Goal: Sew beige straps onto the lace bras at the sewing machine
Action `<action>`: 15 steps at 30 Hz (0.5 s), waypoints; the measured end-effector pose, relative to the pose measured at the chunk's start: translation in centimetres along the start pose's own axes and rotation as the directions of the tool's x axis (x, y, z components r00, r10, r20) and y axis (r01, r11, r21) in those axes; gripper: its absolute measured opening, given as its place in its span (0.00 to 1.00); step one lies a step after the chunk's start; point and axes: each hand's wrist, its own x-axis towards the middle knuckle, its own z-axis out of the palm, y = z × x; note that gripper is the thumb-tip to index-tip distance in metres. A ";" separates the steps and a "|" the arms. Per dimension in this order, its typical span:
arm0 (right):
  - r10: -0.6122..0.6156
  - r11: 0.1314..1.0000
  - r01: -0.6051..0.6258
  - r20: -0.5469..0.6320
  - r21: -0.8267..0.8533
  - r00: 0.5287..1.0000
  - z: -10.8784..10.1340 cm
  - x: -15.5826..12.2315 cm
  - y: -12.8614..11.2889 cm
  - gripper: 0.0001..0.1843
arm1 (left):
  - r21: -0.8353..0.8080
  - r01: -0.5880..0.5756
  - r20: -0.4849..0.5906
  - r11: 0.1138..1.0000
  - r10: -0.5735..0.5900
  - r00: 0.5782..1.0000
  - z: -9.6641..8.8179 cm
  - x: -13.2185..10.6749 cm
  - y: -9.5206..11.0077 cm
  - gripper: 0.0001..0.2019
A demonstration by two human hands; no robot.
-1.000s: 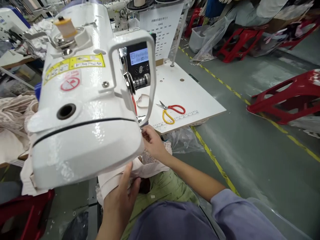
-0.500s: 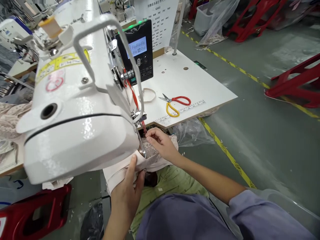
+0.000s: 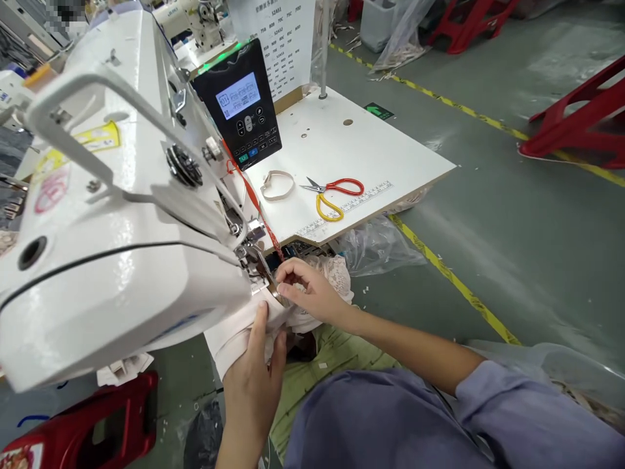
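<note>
A pale pink garment (image 3: 229,335) with lace lies at the needle end of a white sewing machine (image 3: 122,260). My left hand (image 3: 251,378) grips the cloth just in front of the presser foot, the index finger flat on top and the thumb near the edge. Close to the metal sewing arm, my right hand (image 3: 315,293) has its fingers curled in a pinch; whatever sits between the fingertips is too small to make out. Under and beyond that hand bunches the garment's lace part (image 3: 336,277). A red cord (image 3: 258,208) runs down toward the needle area.
Scissors (image 3: 319,189) with red and yellow handles and a pale strap loop (image 3: 278,185) lie on the white tabletop (image 3: 390,150). A control panel (image 3: 239,104) stands behind. Red stools (image 3: 576,111) and yellow floor tape (image 3: 454,299) are around the table.
The view has shifted, so the machine appears farther left and the needle area shows more. My right hand has moved slightly left and down, nearer the left hand. The left hand keeps its hold.
</note>
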 end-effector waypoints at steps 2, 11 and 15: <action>-0.008 1.000 0.008 0.003 -0.001 1.000 0.0 -0.1 0.0 0.07 | -0.018 0.054 -0.010 0.998 -0.054 0.998 0.1 -0.2 0.2 0.31; -0.023 0.962 0.026 0.016 -0.273 1.000 0.3 -2.6 -0.7 0.16 | -0.087 0.181 0.032 0.980 -0.179 0.983 1.8 -2.4 1.5 0.41; 0.109 0.986 -0.101 0.051 -0.136 0.993 -0.2 -5.3 -0.8 0.11 | -0.155 0.021 -0.005 0.988 -0.022 1.000 4.2 -5.3 3.3 0.42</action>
